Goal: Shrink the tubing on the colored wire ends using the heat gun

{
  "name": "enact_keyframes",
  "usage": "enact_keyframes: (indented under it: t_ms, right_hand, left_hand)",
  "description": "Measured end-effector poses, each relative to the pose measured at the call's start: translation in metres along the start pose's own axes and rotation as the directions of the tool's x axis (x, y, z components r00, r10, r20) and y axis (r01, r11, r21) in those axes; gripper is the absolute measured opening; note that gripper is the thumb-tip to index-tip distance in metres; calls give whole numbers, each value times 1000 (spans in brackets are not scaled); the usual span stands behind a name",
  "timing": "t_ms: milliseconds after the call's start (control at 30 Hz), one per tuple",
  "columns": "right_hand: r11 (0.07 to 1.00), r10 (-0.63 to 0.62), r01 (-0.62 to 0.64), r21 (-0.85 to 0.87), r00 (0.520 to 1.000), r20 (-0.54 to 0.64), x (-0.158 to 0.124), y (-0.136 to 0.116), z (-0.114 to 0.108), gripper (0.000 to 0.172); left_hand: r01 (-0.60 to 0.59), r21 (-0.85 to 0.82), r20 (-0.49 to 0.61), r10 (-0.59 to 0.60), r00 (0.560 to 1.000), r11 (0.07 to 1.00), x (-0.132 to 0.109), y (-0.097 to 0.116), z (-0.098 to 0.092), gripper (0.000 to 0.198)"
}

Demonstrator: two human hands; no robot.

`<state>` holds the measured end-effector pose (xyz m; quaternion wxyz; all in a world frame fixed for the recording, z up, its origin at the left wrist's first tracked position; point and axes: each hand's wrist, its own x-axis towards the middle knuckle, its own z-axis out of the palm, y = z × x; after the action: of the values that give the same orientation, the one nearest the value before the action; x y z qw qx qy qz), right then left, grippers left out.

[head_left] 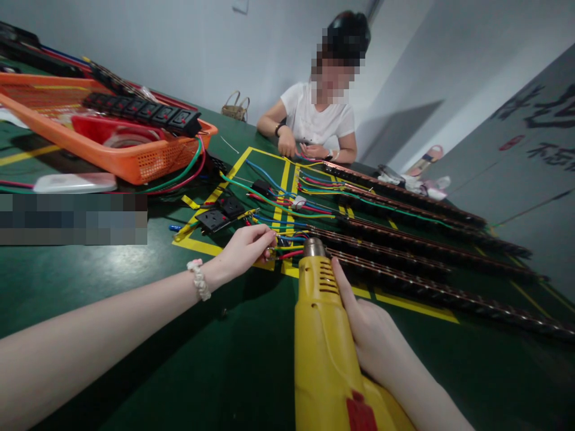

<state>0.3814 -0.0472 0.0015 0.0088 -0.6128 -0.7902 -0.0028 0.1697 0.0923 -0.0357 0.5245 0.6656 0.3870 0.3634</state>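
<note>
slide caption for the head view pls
Right hand holds a yellow heat gun, nozzle near colored wires at the left hand; a co-worker opposite.

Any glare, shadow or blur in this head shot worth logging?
Head view: pale glare on the green table at left; dark shadow under the left hand; slanting shadow on the wall right of the co-worker; the heat gun looms large up close; wires by the left fingertips look soft, their ends hard to make out.
</note>
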Motion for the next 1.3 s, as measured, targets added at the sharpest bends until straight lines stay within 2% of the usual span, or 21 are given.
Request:
enact_keyframes:
  t_ms: [133, 300, 633, 767, 933, 1067, 1200, 1300]
  right_hand:
    - [998, -48, 47, -46, 999, -18, 7, -13, 2, 96]
    - [993, -101, 99, -67, 994, -36, 18, -26, 2, 97]
    - [991, -111, 110, -80, 994, -11, 24, -32, 2, 91]
    - [990, -97, 96, -101, 995, -7, 22, -29, 4, 92]
    - [997, -61, 62, -36, 998, 12, 16, -20, 5, 93]
    - [1000, -13, 12, 20, 1000, 23, 6, -7, 2, 92]
    - [999, 39, -39, -5, 999, 20, -3, 5, 0, 91]
    - [995, 98, -98, -13, 993, 62, -7, 7, 1, 89]
  left_hand:
    - [-7, 35, 3, 7, 1000, 999, 1, -2, 0, 37]
    - [9, -32, 24, -9, 1000, 999, 4, -5, -1, 36]
    - [38, -75, -5, -39, 999, 996, 3, 5, -1, 31]
    - [21, -90, 6, -21, 1000, 996, 5, 2, -1, 32]
    - [13, -86, 13, -12, 1000, 996, 5, -3, -1, 32]
    - [6, -79, 15, -5, 1000, 997, 3, 0, -2, 32]
    - [-1, -74, 13, 1, 1000, 997, 3, 3, -2, 31]
    - [2, -77, 14, -1, 1000, 997, 2, 4, -2, 31]
